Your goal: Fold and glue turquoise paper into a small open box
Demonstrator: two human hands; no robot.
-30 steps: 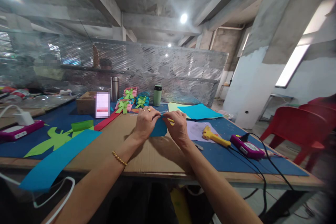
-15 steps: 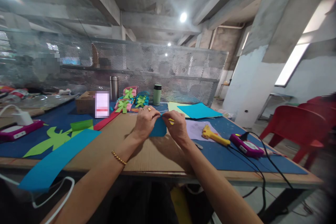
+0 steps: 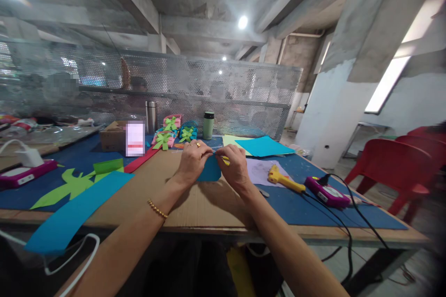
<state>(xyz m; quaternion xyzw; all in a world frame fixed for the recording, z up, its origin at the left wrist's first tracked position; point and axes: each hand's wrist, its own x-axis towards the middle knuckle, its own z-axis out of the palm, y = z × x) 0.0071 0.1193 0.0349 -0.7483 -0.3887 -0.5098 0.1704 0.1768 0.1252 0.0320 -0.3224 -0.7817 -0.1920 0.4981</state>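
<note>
Your left hand (image 3: 193,161) and your right hand (image 3: 234,167) meet over the small blue piece of folded paper (image 3: 210,172), fingers closed to a pinch on its top edge, thumbs toward each other. Your right hand also has a thin yellow pencil-like stick (image 3: 226,159) caught in its fingers; what it is exactly cannot be made out. The blue paper hangs from your fingertips just above the flat brown cardboard sheet (image 3: 153,181), at that sheet's far middle.

Beyond the cardboard sheet stand a steel flask (image 3: 151,117) and a pale green tumbler with a black lid (image 3: 209,125), both closed, so their contents cannot be seen. Between them sit small pink and blue paper boxes topped with green bows (image 3: 171,132). To the far left of the cardboard sheet is an open brown carton (image 3: 113,135); what lies in it is hidden. The label in front of it is blurred, and no writing can be read anywhere.

Right of the cardboard sheet lie a white printed sheet (image 3: 259,171), a yellow glue gun (image 3: 284,180) and a magenta device with a black cable (image 3: 328,193). Left of it lie a long blue paper strip (image 3: 75,211) and green paper cut-outs (image 3: 75,185).
</note>
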